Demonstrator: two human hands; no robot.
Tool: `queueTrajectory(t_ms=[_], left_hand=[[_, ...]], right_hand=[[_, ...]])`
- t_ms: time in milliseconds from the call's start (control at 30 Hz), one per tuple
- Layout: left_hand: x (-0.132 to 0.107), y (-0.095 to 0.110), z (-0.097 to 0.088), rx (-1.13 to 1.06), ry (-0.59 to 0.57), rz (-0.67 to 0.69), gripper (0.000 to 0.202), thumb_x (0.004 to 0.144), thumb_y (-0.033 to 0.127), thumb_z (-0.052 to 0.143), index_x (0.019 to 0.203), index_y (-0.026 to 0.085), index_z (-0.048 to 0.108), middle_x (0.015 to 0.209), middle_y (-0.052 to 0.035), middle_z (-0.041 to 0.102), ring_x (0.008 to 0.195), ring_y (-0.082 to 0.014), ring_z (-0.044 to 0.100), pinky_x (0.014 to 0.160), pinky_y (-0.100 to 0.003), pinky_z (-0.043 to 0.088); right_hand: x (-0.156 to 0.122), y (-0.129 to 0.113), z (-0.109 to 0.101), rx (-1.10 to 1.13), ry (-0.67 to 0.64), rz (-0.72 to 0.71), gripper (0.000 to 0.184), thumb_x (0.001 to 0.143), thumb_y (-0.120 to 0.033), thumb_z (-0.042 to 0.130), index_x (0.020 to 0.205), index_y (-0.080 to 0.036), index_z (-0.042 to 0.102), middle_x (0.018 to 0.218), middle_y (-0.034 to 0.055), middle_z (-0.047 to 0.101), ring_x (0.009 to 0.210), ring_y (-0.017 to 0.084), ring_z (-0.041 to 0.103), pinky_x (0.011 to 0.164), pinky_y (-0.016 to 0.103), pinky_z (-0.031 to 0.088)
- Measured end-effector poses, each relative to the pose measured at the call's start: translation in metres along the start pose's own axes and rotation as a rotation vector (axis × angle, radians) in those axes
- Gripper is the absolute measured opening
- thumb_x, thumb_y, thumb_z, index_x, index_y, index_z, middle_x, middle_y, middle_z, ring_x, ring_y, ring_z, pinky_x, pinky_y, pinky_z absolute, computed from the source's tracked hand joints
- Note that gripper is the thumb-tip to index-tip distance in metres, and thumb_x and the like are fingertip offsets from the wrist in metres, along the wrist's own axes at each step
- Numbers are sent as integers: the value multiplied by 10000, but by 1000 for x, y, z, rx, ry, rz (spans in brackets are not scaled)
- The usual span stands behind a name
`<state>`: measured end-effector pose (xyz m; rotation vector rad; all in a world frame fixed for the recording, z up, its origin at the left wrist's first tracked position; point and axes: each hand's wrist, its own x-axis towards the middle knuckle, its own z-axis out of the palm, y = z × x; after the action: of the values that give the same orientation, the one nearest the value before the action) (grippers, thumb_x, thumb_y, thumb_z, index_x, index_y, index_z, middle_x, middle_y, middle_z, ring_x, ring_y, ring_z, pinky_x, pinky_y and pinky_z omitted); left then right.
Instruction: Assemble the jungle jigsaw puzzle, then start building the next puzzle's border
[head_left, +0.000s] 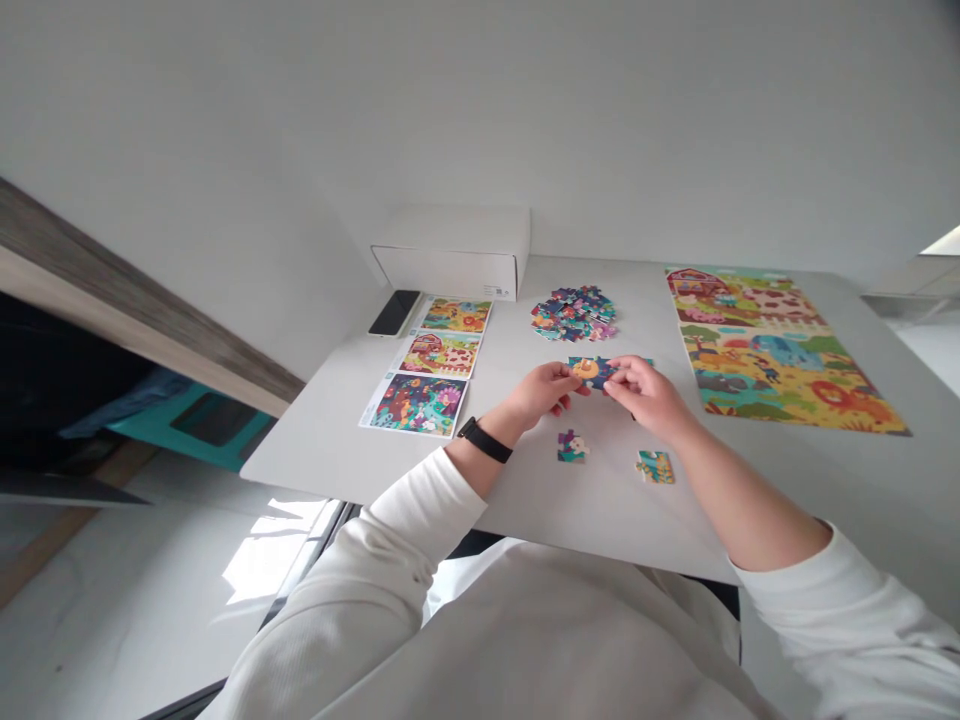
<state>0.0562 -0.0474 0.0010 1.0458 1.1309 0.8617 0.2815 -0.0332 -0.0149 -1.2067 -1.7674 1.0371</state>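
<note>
Between my two hands is a small strip of dark blue jigsaw puzzle pieces with a round orange shape on it. My left hand pinches its left end, and my right hand grips the right end. Part of the strip is hidden by my fingers. Nearer to me, a purple and green puzzle piece lies below my left hand. A teal and yellow corner piece lies below my right hand. Beyond my hands sits a heap of loose puzzle pieces.
Two finished puzzles lie joined at the table's right. On the left are a sheet with three pictures and a black phone. A white box stands against the wall. A teal stool is beside the table.
</note>
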Motion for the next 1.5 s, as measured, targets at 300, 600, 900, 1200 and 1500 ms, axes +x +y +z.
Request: queueTrajectory(t_ms=[300,600,900,1200,1500], left_hand=[[-2,-3,4,-21,-39,-1,253,936,344,788,926,188,588,947,-39,797,542,-52,573,461,-163,386],[-2,-2,3,-23,5,58,280,952,381,782,860,181,609,818,12,678,508,-40,518,409,-158,328],[1,-6,1,43,-22,59,193,941,299,749,839,171,647,847,-20,725,518,-51,504,412,-167,344],[0,-5,1,87,-10,98,292,890,424,801,820,170,673,806,-25,722,519,-58,462,429,-190,331],[-2,-7,-3,263,-101,138,324,912,481,764,869,162,721,833,-35,744,550,-72,483,491,-211,367]], right_hand=[[1,-8,1,116,33,111,443,801,-517,818,1113,-260,636,823,15,762,759,244,726,732,378,570],[1,-5,2,115,21,104,457,780,-529,818,1106,-259,647,794,13,749,751,244,717,651,345,540],[1,-4,1,81,91,67,425,824,-534,785,1123,-247,693,843,20,741,763,227,707,718,364,571],[2,-4,2,170,143,83,432,861,-670,769,1010,-277,668,876,39,769,839,245,747,771,381,609],[1,-6,1,208,137,79,389,795,-554,843,981,-262,665,835,20,769,782,223,734,788,380,599]])
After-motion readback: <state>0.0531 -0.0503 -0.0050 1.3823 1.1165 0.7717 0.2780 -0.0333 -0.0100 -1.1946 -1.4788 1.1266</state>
